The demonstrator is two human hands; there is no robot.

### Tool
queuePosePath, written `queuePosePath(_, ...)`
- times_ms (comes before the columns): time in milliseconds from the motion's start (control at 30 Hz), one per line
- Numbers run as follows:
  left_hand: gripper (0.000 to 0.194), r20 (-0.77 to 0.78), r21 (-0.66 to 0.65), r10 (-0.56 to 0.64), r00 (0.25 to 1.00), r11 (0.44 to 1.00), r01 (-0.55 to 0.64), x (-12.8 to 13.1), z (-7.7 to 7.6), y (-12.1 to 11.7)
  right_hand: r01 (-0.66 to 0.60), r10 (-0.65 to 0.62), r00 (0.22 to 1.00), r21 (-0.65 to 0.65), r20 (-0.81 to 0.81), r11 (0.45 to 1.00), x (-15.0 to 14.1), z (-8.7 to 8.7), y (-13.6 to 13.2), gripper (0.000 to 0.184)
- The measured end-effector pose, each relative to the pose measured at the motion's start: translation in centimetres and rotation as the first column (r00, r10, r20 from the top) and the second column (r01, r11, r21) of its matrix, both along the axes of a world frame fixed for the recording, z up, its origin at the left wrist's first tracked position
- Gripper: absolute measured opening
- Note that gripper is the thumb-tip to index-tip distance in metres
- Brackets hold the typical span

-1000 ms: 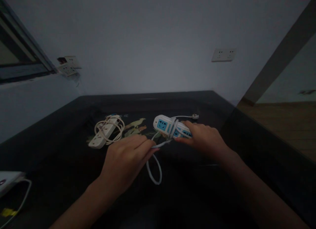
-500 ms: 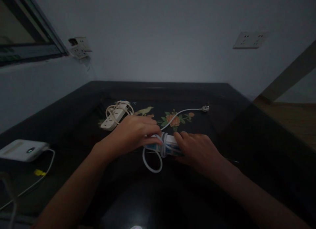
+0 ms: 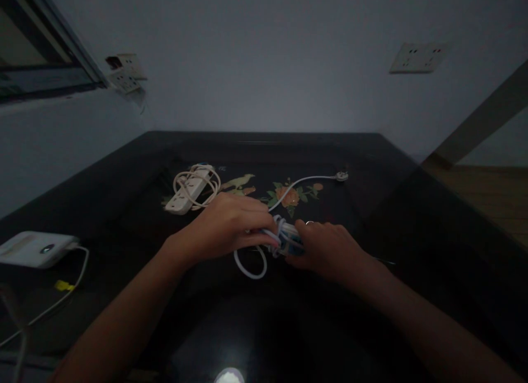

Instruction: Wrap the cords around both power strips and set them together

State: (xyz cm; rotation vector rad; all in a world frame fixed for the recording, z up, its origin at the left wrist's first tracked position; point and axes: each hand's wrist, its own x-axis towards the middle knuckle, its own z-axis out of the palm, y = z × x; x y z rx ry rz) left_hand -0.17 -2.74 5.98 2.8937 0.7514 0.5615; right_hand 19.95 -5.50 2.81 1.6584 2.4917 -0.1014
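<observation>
A white power strip with blue sides [image 3: 290,241] is in front of me, its right part covered by my right hand [image 3: 324,244], which is closed around that end. White cord [image 3: 279,229] is wound about the strip's middle. My left hand [image 3: 235,223] pinches a length of this cord between thumb and fingers at the strip's left. Below that hand hangs a loose loop of cord [image 3: 251,276]. From the wrapped part the cord runs back and right to a plug [image 3: 341,176] lying on the dark tabletop [image 3: 264,149].
Behind my left hand lies another white power strip [image 3: 181,200] with its beige cord coiled over it. A white power bank [image 3: 39,249] with a cable sits at the far left, near a yellow tag [image 3: 64,285]. Wall sockets [image 3: 418,58] are at the back.
The power strip has turned in my right hand, its blue side showing more. My left hand, still pinching the cord, has shifted slightly right, and the windings look looser. The view has tilted slightly.
</observation>
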Motion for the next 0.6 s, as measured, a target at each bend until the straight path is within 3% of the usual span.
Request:
queuePosePath(133,0.023,0.049,-0.023,0.033,0.998,0.999,-0.032,0.3,-0.2,0.0,-0.026,0.026,1.0,0.021,0.004,0.999,-0.5,0.3,-0.7,0.032)
queuePosePath(367,0.027,0.113,-0.106,0.105,0.988,0.99,-0.093,-0.6,-0.1,1.2,-0.249,0.251,0.968,0.109,-0.014,0.963,0.1,1.3,-1.5,0.032)
queuePosePath(500,0.034,0.216,-0.289,0.073,0.974,0.957,-0.007,-1.3,0.2,1.8,-0.372,0.389,0.913,0.142,-0.125,0.917,0.6,2.1,-2.2,0.041)
queuePosePath(600,0.039,0.272,-0.436,0.028,0.962,0.894,0.098,-1.4,0.6,1.7,-0.441,0.486,0.862,0.256,-0.147,0.86,0.4,2.8,-2.7,0.036)
